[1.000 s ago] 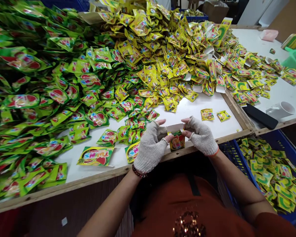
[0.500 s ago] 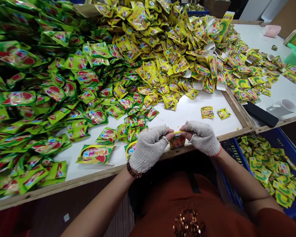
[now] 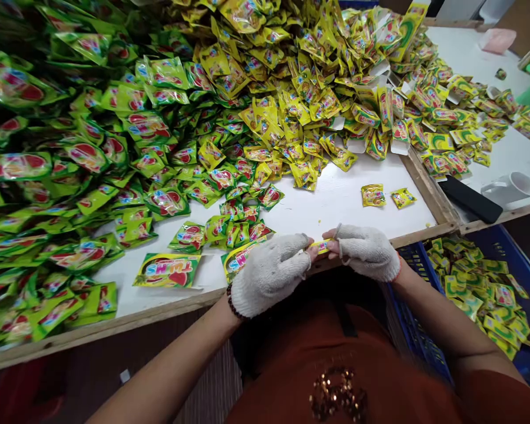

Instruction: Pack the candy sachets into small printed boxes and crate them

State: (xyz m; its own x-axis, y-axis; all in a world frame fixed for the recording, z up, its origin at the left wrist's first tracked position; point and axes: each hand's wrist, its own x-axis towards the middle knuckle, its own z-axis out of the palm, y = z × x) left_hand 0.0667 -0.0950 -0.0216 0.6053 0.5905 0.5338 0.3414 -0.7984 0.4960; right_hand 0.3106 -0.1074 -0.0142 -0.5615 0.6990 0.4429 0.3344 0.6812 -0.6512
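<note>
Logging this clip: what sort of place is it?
Probably a packing workshop, perhaps for sweets: heaps of green sachets and yellow sachets on a white worktable, gloved hands holding a small box, and a blue crate of yellow-green packs below.

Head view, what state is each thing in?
Left hand: gloved, pinching the small box
Right hand: gloved, pinching the small box
Small box: looks closed
Leftmost printed carton: lying printed side up
Two yellow sachets: lying apart
Green sachets: heaped loosely
Blue crate: holding yellow-green packs
Black slab: lying flat
White mug: upright or tipped, unclear
</note>
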